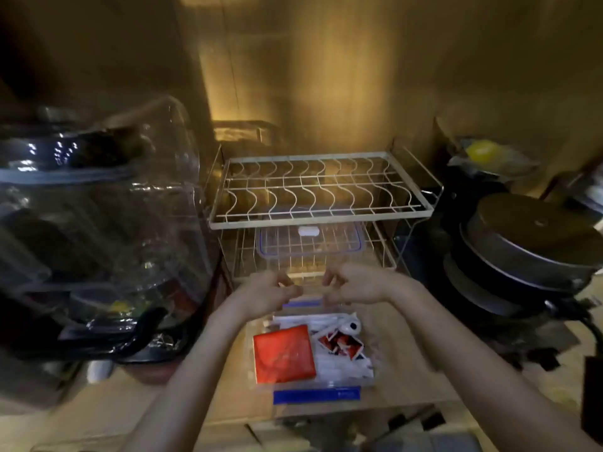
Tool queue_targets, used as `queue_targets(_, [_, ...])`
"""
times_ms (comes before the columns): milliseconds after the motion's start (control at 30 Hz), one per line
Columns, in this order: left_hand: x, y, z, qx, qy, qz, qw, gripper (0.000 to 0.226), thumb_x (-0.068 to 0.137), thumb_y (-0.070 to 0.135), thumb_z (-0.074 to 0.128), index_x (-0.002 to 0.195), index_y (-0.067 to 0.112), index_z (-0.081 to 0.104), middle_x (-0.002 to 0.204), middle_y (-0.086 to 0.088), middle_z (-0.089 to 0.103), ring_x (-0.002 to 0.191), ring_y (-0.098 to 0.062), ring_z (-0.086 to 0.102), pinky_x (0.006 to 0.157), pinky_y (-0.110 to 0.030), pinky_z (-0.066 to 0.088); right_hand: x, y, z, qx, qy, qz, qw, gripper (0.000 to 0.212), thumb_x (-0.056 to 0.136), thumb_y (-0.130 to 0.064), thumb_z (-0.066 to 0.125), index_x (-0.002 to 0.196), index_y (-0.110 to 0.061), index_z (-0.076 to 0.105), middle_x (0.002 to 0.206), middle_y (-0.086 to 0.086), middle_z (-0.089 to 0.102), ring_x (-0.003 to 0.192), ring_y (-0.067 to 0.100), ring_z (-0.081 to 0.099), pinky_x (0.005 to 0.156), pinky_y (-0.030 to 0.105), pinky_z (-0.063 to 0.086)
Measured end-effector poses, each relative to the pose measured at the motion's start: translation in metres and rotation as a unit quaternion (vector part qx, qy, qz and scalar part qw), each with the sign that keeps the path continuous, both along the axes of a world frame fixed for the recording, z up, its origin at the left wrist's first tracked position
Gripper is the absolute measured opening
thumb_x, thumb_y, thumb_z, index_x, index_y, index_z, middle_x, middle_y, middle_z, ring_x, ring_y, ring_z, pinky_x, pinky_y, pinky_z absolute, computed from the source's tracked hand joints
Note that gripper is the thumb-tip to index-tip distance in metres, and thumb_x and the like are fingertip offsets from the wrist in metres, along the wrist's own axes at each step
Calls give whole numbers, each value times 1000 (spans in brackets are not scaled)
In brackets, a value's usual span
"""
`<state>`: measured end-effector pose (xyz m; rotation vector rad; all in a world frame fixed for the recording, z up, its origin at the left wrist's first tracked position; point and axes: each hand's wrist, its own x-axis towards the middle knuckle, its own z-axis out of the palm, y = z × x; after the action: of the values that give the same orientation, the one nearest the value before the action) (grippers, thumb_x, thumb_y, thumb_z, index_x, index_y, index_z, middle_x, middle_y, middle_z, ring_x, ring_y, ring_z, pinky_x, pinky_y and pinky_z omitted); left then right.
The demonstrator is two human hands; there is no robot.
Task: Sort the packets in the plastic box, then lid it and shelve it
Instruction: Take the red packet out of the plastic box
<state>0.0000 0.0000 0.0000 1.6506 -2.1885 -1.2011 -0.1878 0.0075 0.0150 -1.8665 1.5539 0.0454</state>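
Illumination is dim and warm amber overall. The brightest zone is a yellow glow on the back wall (293, 93) above the wire rack (321, 190), falling off toward the edges. The upper left corner is near black. Small specular highlights appear on the clear plastic cover (107, 207) at left. The hands (310, 287) show motion blur; general detail is soft. Wide-angle distortion bends lines near the frame borders.

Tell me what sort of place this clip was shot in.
Most likely a home kitchen storage corner, dimly lit. A two-tier wire dish rack stands against the wall, stacked dark pans sit on the right, and an open plastic box of packets lies on the wooden counter.
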Motion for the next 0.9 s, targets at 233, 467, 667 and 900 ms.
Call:
queue_targets(233, [2,58,-88,5,42,1,999,8,84,20,60,87,20,68,83,9,65,74,-1,57,67,-10,40,13,25,-96,66,-85,-110,988,44,86,-29,61,123,-8,49,99,7,58,82,16,56,62,22,42])
queue_targets(467, [-3,80,-133,14,39,-26,999,20,86,26,58,100,17,68,104,-1,71,92,-9,63,87,-30,51,31,34,-160,114,-250,-269,923,55,76,-37,68,119,-7,50,111,10,62,105,24,59,98,47,47])
queue_targets(667, [-8,91,-144,-63,16,-24,998,21,84,29,57,97,21,71,97,1,75,86,-10,66,82,-28,51,46,34,-174,151,-329,-324,874,20,77,-15,72,90,-15,58,96,8,66,87,23,65,86,37,53])
queue_targets(900, [-6,91,-151,-118,-26,-18,992,23,88,36,50,97,29,70,98,6,75,88,-14,67,83,-35,51,44,28,-170,92,-347,-396,845,40,64,-13,83,97,-14,59,94,3,66,97,24,63,88,37,51])
